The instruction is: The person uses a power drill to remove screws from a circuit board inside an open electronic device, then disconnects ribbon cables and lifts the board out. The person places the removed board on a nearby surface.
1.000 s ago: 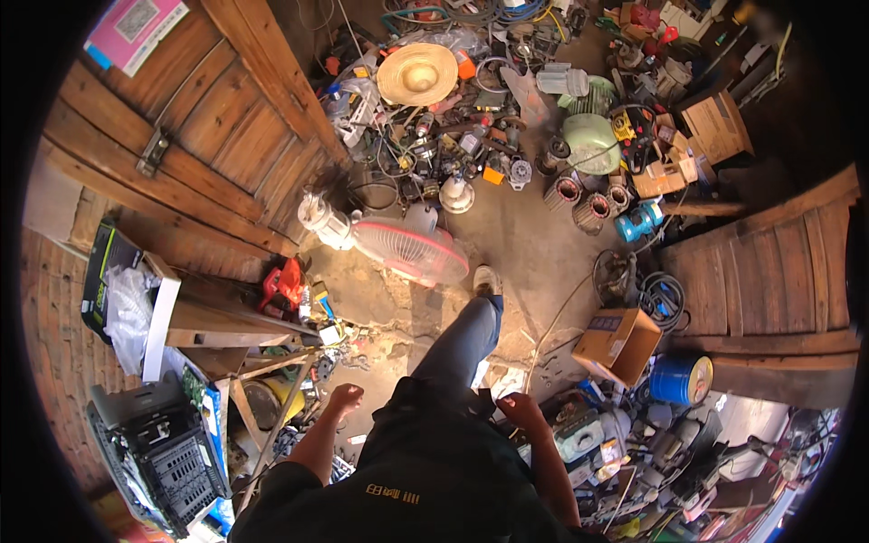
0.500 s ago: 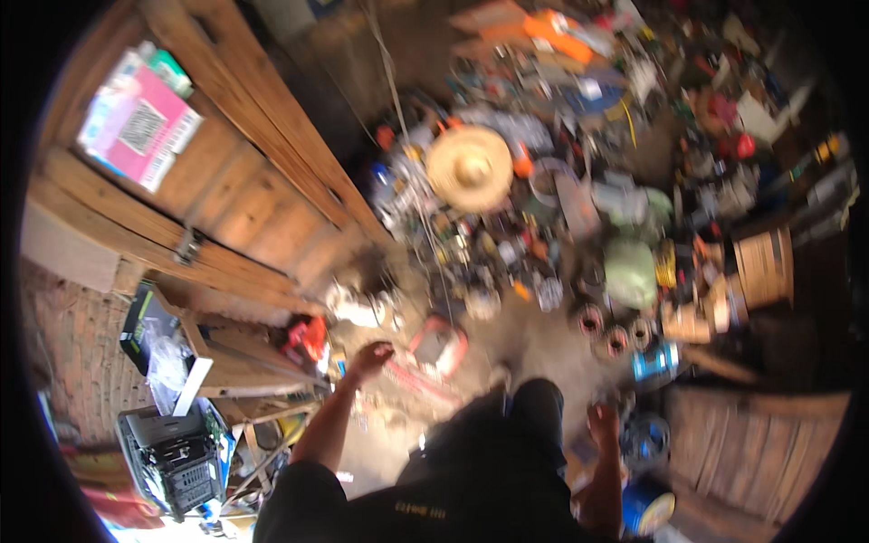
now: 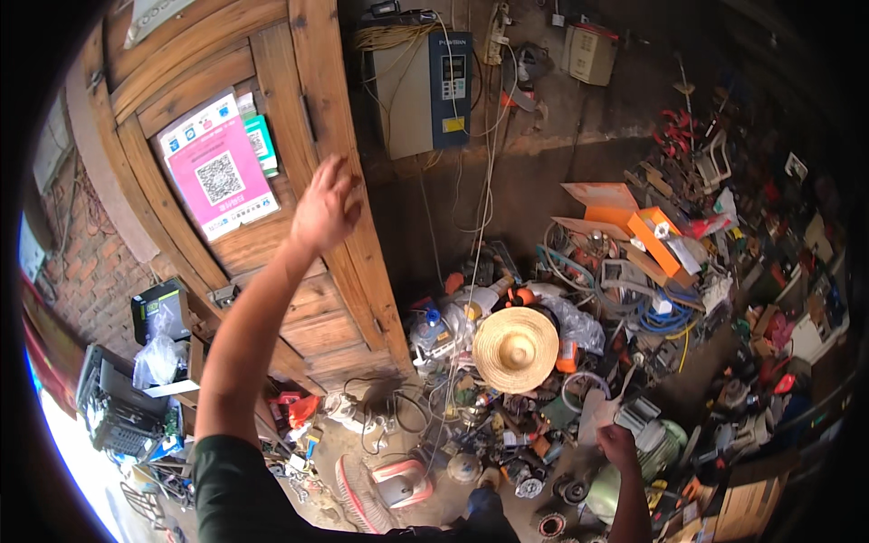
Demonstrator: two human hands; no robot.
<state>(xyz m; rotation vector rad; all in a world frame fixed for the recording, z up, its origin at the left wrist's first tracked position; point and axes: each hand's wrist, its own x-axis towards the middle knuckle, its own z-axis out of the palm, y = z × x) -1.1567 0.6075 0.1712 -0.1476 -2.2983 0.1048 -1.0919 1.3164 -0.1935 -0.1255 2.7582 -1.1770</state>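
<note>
My left hand point(image 3: 328, 208) is raised in front of the wooden door point(image 3: 312, 317), close to its right edge. Its fingers are loosely bent and apart, with nothing between them. A pink and white card with a square code point(image 3: 220, 172) is fixed to the door, left of this hand. Lower right, my right hand point(image 3: 617, 445) hangs with curled fingers and shows nothing in its grasp. Behind it lie a flat tan piece point(image 3: 597, 414) and a green electric motor point(image 3: 647, 466). A straw hat point(image 3: 516, 349) rests on the heap between my hands.
A grey and blue control box point(image 3: 424, 90) hangs on the wall with loose cables running down. Parts, hoses and an open orange box point(image 3: 659, 242) crowd the floor at right. A red-rimmed seat-like object point(image 3: 400, 484) lies near my feet. Black crates point(image 3: 113, 407) stand at left.
My left hand has risen from low beside my body to in front of the door. The view has tilted up, bringing the wall box into sight. My right hand has also come forward.
</note>
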